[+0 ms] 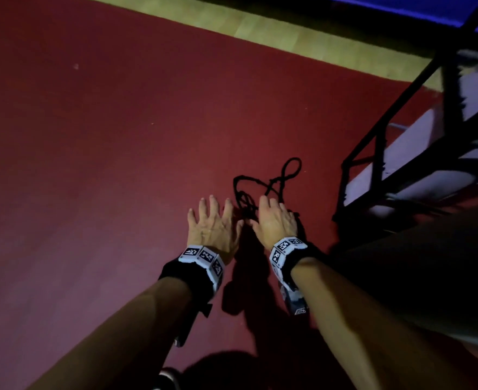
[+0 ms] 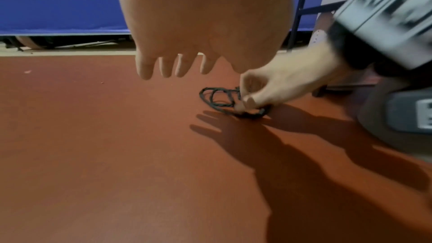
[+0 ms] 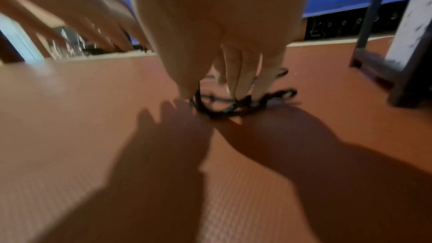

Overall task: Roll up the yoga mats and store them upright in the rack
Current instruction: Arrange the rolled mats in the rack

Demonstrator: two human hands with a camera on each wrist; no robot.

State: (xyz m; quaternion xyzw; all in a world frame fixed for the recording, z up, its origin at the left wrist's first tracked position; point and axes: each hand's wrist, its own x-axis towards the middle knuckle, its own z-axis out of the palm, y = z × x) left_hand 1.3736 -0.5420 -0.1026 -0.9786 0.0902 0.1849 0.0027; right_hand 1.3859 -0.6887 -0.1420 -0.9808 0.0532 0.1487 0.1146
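On the red yoga mat (image 1: 119, 164), which lies flat and unrolled across the floor, a tangled black cord (image 1: 271, 184) sits in loose loops. Beside the cord, on its near side, the left hand (image 1: 215, 226) hovers with fingers spread and straight, holding nothing. The right hand (image 1: 277, 220) reaches down onto the cord's near end; in the left wrist view its fingers (image 2: 250, 101) are curled and its fingertips meet at the strand, pinching it against the mat. Both wrists carry bands with black-and-white markers. Beyond the cord, to its right, stands a black metal rack (image 1: 372, 164) with pale rolled mats (image 1: 417, 153) lying inside it. Past the mat's far edge runs a strip of light wooden floor (image 1: 260, 29), then a blue panel (image 2: 58, 1).
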